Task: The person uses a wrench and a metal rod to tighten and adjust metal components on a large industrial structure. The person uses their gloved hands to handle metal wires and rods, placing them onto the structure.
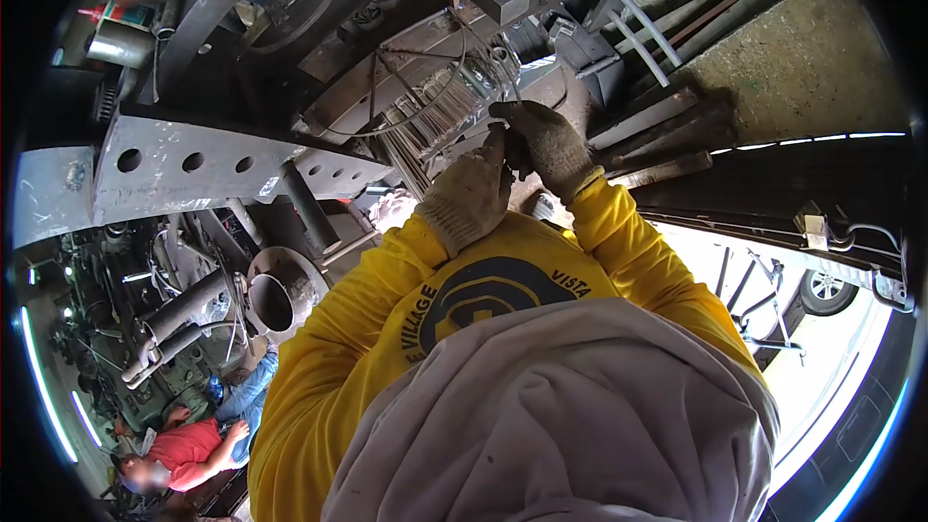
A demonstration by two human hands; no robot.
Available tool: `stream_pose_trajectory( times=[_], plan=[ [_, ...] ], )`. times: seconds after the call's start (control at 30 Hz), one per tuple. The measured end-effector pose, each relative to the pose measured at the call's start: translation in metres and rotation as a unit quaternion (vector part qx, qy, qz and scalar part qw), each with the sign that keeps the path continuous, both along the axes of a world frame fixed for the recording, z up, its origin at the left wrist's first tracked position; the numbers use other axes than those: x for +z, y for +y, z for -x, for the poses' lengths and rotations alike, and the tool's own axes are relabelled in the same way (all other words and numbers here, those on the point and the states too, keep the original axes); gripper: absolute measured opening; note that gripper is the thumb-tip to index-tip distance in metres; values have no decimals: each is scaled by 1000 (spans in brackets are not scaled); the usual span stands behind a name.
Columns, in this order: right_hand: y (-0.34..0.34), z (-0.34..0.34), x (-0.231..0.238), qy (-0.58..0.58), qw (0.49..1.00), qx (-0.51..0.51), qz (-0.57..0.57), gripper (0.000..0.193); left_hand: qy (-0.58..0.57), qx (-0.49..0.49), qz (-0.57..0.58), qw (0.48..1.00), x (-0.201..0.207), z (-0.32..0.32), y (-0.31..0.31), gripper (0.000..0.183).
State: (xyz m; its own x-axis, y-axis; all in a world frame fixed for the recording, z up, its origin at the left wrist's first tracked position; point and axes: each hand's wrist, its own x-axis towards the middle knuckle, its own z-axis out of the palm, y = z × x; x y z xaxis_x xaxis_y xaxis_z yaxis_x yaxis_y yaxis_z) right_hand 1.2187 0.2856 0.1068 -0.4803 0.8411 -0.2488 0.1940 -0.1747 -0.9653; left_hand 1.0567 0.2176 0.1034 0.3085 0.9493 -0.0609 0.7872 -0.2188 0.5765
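Observation:
Both my hands wear worn, dirty knit gloves and meet close together in front of my chest. My left hand (pixel 471 195) is closed, its fingertips pressed toward the right glove. Fingers curled, my right hand (pixel 553 142) reaches in from the other side. Something dark (pixel 519 153) shows between the two gloves; its kind is hidden. A thin wire or rod (pixel 513 77) runs up from beside the right fingertips, and whether it is gripped cannot be told. Just beyond the hands, a bundle of thin metal rods (pixel 425 121) lies beside a curved thin cable (pixel 372 132).
A steel beam with round holes (pixel 193 162) stretches across the left. Below it are a wide pipe (pixel 274 302) and an electrode holder (pixel 138 364). Steel bars (pixel 646 126) lie to the right. A person in a red shirt (pixel 188 452) is at the lower left.

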Motion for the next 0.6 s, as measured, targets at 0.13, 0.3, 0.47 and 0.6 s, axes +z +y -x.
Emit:
stream_pose_trajectory(
  times=[0.13,0.3,0.47,0.6],
  plan=[
    [1,-1,0,-17,998,19,-57,30,-16,17,15,1000,11,-3,-1,52],
    [5,-5,-13,-34,972,27,-232,31,-16,-1,20,1000,0,-4,3,51],
    [7,-7,-8,-33,975,44,-216,31,69,-77,-187,977,-6,0,2,65],
    [12,-9,6,-44,990,83,-103,29,-22,12,23,999,29,-5,2,59]
  ],
)
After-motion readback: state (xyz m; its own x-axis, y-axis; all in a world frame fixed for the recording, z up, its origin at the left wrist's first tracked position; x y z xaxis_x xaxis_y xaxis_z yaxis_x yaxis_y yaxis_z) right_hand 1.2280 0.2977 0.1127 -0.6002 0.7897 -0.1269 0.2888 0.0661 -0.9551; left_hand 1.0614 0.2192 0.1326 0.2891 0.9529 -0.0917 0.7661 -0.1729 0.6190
